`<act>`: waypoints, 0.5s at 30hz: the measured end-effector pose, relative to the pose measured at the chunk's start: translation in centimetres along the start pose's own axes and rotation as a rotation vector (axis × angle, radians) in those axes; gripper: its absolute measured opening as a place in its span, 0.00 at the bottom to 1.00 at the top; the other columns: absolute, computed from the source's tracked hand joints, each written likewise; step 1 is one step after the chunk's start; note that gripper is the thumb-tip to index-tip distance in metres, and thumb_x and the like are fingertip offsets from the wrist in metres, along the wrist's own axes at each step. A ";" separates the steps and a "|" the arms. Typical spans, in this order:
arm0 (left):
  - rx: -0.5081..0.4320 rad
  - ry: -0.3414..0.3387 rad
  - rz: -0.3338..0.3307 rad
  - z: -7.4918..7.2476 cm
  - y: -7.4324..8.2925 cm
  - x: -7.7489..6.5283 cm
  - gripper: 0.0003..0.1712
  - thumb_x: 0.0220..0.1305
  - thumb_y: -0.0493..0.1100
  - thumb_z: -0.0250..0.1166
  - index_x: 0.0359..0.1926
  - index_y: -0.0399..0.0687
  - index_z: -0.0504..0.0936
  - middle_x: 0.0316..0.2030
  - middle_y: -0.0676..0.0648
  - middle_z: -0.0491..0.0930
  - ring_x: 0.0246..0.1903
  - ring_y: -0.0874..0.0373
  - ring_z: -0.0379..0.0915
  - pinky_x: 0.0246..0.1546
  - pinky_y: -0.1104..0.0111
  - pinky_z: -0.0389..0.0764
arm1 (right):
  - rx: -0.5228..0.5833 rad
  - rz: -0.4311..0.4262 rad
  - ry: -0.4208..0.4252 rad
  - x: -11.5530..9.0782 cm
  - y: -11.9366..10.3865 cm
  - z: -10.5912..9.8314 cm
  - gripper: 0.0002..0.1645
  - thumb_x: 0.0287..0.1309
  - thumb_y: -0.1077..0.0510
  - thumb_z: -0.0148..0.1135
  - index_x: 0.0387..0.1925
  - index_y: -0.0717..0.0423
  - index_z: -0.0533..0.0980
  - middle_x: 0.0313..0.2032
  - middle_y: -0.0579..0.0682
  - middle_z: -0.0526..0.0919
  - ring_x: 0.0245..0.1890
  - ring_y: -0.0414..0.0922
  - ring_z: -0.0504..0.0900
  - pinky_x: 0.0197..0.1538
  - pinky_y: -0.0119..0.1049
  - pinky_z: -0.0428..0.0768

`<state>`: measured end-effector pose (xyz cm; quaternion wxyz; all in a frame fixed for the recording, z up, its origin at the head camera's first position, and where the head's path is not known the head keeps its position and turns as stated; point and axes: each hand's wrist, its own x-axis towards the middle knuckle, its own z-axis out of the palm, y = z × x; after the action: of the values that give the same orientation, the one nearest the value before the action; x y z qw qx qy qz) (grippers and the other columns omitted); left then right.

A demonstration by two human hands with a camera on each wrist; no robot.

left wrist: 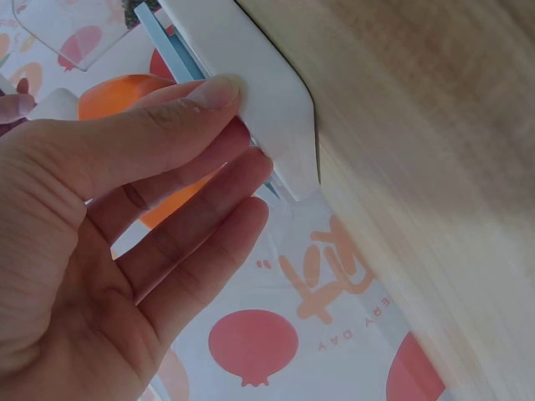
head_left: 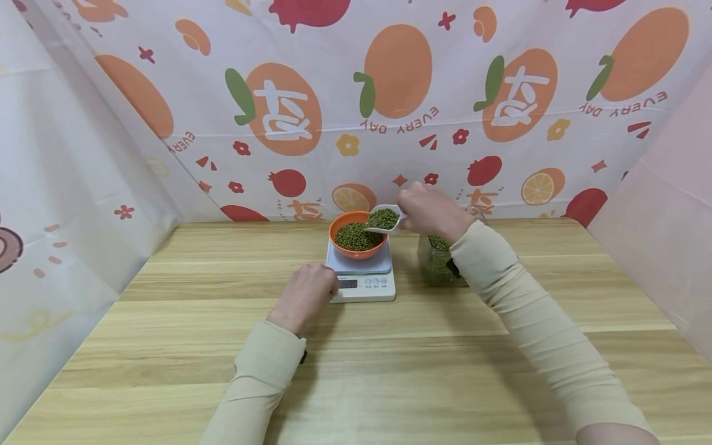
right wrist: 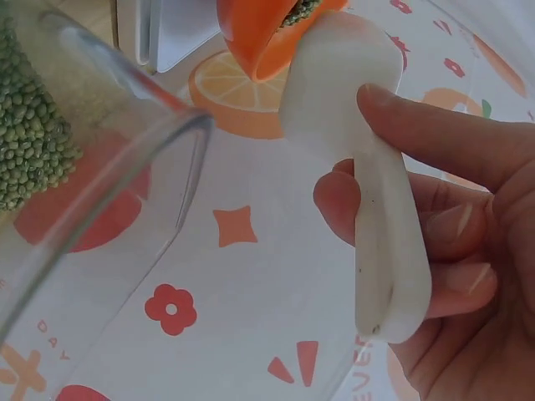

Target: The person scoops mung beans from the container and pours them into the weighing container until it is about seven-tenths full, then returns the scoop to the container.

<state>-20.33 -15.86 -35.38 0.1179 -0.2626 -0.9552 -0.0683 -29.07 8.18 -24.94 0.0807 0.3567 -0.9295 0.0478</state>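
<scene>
In the head view my right hand (head_left: 431, 209) grips the handle of a white scoop (right wrist: 393, 242). Mung beans (head_left: 384, 218) fill the scoop, whose lip hangs over an orange bowl (head_left: 358, 254). More mung beans (head_left: 356, 237) lie in that bowl, which stands on a white digital kitchen scale (head_left: 364, 293). My left hand (head_left: 308, 293) is at the scale's front left corner. In the left wrist view its thumb and fingertips touch the scale's white edge (left wrist: 276, 117), with the fingers only slightly bent. The digits on the display are too small to read.
A clear jar (head_left: 436, 266) of mung beans stands right of the scale, partly hidden by the right forearm. Its rim (right wrist: 188, 125) is close to the right hand. Behind the wooden table (head_left: 400, 371) hangs a fruit-printed cloth (head_left: 345, 74).
</scene>
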 end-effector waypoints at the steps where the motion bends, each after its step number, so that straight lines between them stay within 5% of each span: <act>1: -0.002 -0.002 -0.001 0.0 0.0 0.0 0.22 0.41 0.19 0.54 0.11 0.50 0.64 0.16 0.51 0.61 0.21 0.58 0.56 0.22 0.70 0.57 | -0.015 -0.001 0.000 0.0 -0.1 0.0 0.11 0.51 0.64 0.74 0.23 0.62 0.78 0.21 0.52 0.74 0.26 0.49 0.71 0.32 0.42 0.73; 7: -0.003 -0.007 -0.006 0.1 0.0 0.0 0.23 0.42 0.19 0.54 0.11 0.52 0.62 0.16 0.51 0.59 0.20 0.59 0.55 0.21 0.70 0.56 | -0.072 0.007 -0.004 0.1 -0.4 -0.3 0.10 0.53 0.61 0.75 0.28 0.63 0.81 0.27 0.55 0.80 0.32 0.52 0.78 0.36 0.45 0.79; 15: -0.003 0.011 0.011 0.2 -0.1 0.0 0.23 0.40 0.19 0.53 0.11 0.51 0.60 0.15 0.51 0.60 0.19 0.60 0.55 0.20 0.71 0.56 | -0.113 0.017 0.005 0.6 -0.6 -0.4 0.09 0.54 0.60 0.74 0.30 0.62 0.82 0.22 0.51 0.76 0.23 0.46 0.70 0.27 0.40 0.73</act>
<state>-20.43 -15.86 -35.56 0.1231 -0.2678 -0.9530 -0.0703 -29.00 7.40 -24.39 0.1025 0.3436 -0.9335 -0.0031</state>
